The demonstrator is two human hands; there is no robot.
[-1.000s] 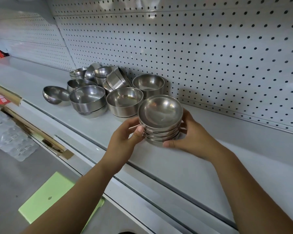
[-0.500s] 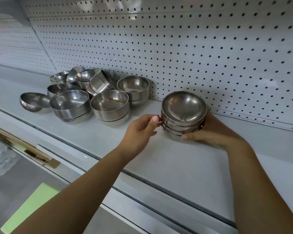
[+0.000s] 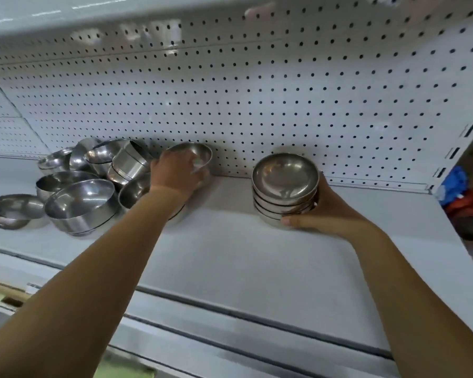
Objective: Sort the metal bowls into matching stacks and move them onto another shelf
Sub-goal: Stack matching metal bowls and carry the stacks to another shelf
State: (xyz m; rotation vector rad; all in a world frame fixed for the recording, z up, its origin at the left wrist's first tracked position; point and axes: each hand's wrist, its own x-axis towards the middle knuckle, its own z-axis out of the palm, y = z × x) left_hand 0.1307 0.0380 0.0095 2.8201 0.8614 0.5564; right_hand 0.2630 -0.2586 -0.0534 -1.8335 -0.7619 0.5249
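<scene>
The stack of shallow steel bowls (image 3: pixel 284 184) stands on the grey shelf (image 3: pixel 230 255) near the pegboard (image 3: pixel 257 105). The right hand (image 3: pixel 325 214) curls round its side, thumb at the base. The left hand (image 3: pixel 176 174) lies on a deeper bowl (image 3: pixel 200 152) beside the jumbled bowls (image 3: pixel 77 197). Its grip is blurred and cannot be told.

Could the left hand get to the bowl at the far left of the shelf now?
Probably yes: nothing covers the far-left bowl or stands before it, and the left hand is near.
</scene>
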